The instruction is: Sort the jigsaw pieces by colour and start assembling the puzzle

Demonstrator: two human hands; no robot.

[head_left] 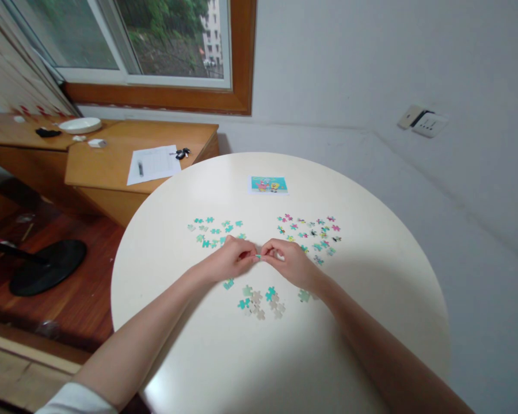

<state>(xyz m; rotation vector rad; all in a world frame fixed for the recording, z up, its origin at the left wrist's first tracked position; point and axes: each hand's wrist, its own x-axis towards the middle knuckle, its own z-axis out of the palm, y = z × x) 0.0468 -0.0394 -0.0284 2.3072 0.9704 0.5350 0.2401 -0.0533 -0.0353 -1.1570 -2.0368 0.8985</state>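
Observation:
My left hand (233, 259) and my right hand (287, 260) meet fingertip to fingertip over the middle of the round cream table (198, 356). Both pinch small teal puzzle pieces (258, 257) between them. A loose group of teal pieces (213, 231) lies just beyond my left hand. Pink and mixed-colour pieces (311, 229) lie beyond my right hand. Several teal and grey pieces (261, 302) sit under my wrists, nearer to me. A small cartoon reference picture (268, 184) lies at the far side of the table.
A wooden desk (112, 167) stands at the left with a sheet of paper (153, 164), keys (182, 153) and a white plate (80, 125). A black round stand base (47, 265) rests on the wooden floor. A wall socket (429, 123) is at the right.

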